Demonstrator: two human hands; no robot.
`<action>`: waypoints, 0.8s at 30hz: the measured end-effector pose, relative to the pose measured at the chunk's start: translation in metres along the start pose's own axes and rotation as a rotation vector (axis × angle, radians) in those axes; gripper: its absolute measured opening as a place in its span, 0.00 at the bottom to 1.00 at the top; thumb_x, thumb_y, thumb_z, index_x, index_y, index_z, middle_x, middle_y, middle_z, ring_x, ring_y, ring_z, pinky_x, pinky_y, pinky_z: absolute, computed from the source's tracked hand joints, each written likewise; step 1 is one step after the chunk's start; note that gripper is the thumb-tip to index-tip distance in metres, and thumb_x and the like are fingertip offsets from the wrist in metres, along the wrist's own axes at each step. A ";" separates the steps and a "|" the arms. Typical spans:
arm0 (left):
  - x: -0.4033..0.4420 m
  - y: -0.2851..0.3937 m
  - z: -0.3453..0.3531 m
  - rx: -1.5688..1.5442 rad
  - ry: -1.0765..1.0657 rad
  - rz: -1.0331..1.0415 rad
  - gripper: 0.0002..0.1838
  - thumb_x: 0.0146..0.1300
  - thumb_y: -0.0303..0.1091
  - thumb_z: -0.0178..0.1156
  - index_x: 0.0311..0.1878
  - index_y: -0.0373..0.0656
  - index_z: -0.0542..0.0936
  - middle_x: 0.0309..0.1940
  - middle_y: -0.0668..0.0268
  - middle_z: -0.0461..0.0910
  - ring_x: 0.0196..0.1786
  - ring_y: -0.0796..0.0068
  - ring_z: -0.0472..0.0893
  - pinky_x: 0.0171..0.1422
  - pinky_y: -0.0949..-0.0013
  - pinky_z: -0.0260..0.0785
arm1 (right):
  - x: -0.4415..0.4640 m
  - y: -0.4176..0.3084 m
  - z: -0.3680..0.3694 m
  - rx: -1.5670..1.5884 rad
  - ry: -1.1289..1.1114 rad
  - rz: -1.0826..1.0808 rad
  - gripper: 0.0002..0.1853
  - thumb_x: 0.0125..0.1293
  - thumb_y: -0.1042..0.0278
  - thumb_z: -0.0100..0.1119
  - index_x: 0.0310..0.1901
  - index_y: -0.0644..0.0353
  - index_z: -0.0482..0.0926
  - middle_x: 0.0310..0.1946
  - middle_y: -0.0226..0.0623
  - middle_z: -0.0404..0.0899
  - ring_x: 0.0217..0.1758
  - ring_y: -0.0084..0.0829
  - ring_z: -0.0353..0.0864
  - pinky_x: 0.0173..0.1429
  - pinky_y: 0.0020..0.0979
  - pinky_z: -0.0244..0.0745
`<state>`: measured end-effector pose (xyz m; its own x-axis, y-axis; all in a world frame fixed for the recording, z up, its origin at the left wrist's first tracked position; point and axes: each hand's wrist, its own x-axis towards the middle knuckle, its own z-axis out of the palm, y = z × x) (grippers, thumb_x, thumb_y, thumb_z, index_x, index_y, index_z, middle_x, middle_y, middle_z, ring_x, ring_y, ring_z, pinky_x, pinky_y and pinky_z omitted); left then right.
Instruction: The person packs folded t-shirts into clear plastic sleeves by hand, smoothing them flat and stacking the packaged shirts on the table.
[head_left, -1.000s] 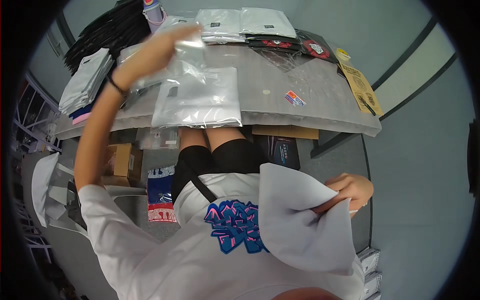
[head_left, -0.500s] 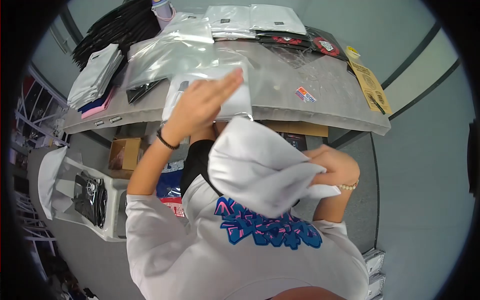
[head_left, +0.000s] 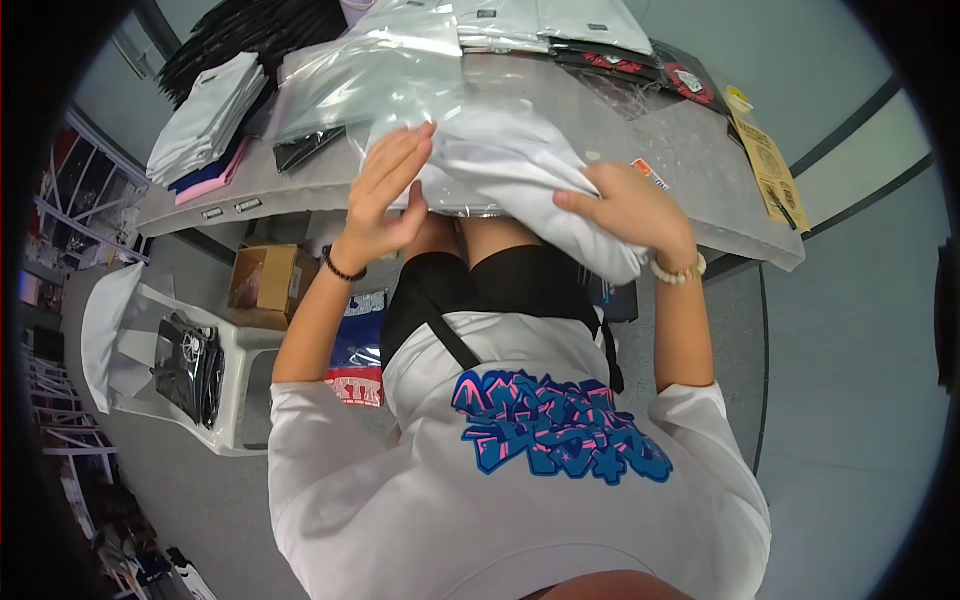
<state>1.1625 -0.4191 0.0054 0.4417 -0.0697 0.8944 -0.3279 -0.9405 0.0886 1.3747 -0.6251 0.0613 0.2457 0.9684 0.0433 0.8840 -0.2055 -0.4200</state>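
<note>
A white garment (head_left: 510, 165), loosely bunched, slants over the front edge of the grey-covered table (head_left: 700, 165). My right hand (head_left: 635, 210) grips its right part, thumb on top and the other fingers partly hidden by the cloth. Beside the garment's left end is my left hand (head_left: 385, 195), fingers extended and thumb apart, with nothing in it. Beneath the garment, part of a clear-wrapped white package shows at the table edge. Clear plastic bags (head_left: 375, 80) lie just behind my left hand.
Folded white shirts (head_left: 205, 120) are stacked at the left, near black packages (head_left: 240, 45). White packages (head_left: 590, 22) line the back. A brown paper bag (head_left: 768, 175) lies at the right. Below stand an open cardboard box (head_left: 270, 280) and a white chair (head_left: 235, 400).
My right hand has carried the white garment forward from my chest onto the table edge, where it has spread out. My left hand has come back from the plastic bags toward the table's front.
</note>
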 end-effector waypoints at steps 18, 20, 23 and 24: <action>-0.049 -0.062 0.005 0.144 0.110 -1.325 0.23 0.60 0.47 0.60 0.40 0.31 0.82 0.37 0.51 0.78 0.40 0.63 0.77 0.44 0.64 0.67 | 0.160 0.070 0.101 0.211 0.668 -0.273 0.15 0.66 0.60 0.53 0.47 0.57 0.82 0.48 0.46 0.81 0.48 0.43 0.81 0.51 0.35 0.74; -0.032 -0.043 0.015 0.436 -0.064 -1.112 0.21 0.59 0.45 0.62 0.38 0.32 0.82 0.35 0.50 0.77 0.40 0.57 0.77 0.45 0.64 0.67 | 0.149 0.068 0.115 0.389 0.761 -0.167 0.13 0.67 0.62 0.52 0.42 0.61 0.84 0.43 0.46 0.82 0.43 0.39 0.82 0.46 0.32 0.74; -0.017 -0.012 0.024 0.274 -0.052 -1.147 0.19 0.57 0.37 0.65 0.49 0.34 0.78 0.39 0.53 0.78 0.44 0.61 0.78 0.50 0.65 0.69 | 0.129 0.064 0.118 0.475 0.927 -0.080 0.14 0.67 0.66 0.51 0.33 0.65 0.84 0.34 0.44 0.83 0.36 0.34 0.81 0.39 0.29 0.73; -0.018 -0.002 0.028 0.075 0.050 -1.239 0.22 0.57 0.33 0.65 0.54 0.36 0.74 0.41 0.54 0.77 0.46 0.62 0.78 0.52 0.65 0.69 | 0.127 0.066 0.118 0.472 0.994 -0.061 0.15 0.67 0.68 0.50 0.29 0.67 0.84 0.31 0.43 0.83 0.33 0.32 0.81 0.37 0.28 0.72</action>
<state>1.1780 -0.4251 -0.0234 0.3872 0.8897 0.2420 0.3362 -0.3806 0.8615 1.4171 -0.4991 -0.0676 0.6048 0.3856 0.6968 0.7166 0.1182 -0.6874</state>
